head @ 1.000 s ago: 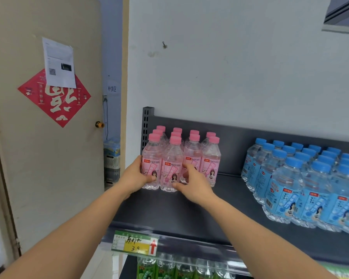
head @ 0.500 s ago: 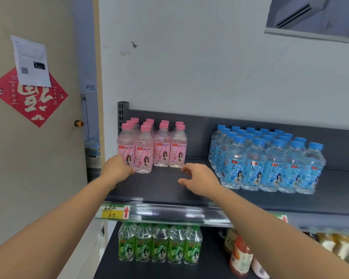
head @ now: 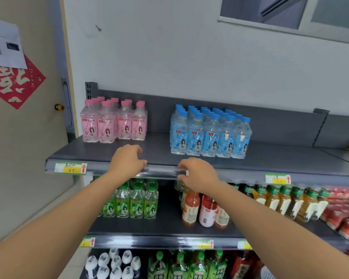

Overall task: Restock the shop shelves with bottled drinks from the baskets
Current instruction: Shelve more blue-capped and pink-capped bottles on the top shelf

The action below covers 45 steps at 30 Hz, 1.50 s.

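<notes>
The pink bottles (head: 113,121) are stood upright at the left end of the top shelf (head: 159,152), caps up, labels turned to the front. They are packed close in rows. The blue bottles (head: 210,133) are stood the same way, well apart to the right.

The left hand (head: 127,160) is held over the shelf's front edge, near the pink bottles, fingers loosely bent, nothing held. The right hand (head: 197,174) is held at the front rail (head: 161,171), fingers loosely bent, nothing gripped. Whether the rail is touched cannot be told.

Green bottles (head: 133,200) are seen on the shelf below.
</notes>
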Each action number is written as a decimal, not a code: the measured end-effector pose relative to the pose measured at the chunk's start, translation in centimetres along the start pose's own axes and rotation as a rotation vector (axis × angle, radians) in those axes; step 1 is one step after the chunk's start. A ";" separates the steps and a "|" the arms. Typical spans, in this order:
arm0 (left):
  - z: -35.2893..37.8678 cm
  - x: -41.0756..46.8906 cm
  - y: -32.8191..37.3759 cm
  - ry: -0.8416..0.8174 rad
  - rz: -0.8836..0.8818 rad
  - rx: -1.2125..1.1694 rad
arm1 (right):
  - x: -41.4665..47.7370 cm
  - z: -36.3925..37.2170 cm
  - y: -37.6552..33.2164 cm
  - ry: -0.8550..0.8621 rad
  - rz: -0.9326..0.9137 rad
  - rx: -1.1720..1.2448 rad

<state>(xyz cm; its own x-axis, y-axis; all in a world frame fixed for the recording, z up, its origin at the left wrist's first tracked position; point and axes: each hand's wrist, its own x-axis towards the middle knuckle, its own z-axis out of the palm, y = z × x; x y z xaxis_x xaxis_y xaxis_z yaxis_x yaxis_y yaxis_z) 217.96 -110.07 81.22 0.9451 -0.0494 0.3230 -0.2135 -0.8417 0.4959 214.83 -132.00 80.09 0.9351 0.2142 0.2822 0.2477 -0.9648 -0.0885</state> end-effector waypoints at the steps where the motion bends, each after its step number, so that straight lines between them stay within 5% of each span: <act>1: 0.6 -0.9 0.9 -0.002 0.032 0.016 | -1.2 0.0 0.7 -0.007 0.020 0.006; 23: 18.1 -12.3 15.2 -0.421 0.598 0.012 | -23.0 0.7 15.2 -0.175 0.638 -0.031; 33: 28.6 -17.5 21.1 -0.611 0.642 -0.009 | -32.0 5.0 24.0 -0.312 0.915 0.017; 45: 46.2 -21.7 27.6 -0.880 0.476 0.053 | -38.4 14.6 36.9 -0.511 1.017 0.155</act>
<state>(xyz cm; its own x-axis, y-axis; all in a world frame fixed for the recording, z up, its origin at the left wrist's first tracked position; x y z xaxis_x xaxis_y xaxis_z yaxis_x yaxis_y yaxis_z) 202.96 -157.08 50.66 0.6154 -0.7497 -0.2434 -0.6264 -0.6526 0.4263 191.78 -173.64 52.09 0.7052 -0.5822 -0.4046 -0.6856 -0.7055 -0.1797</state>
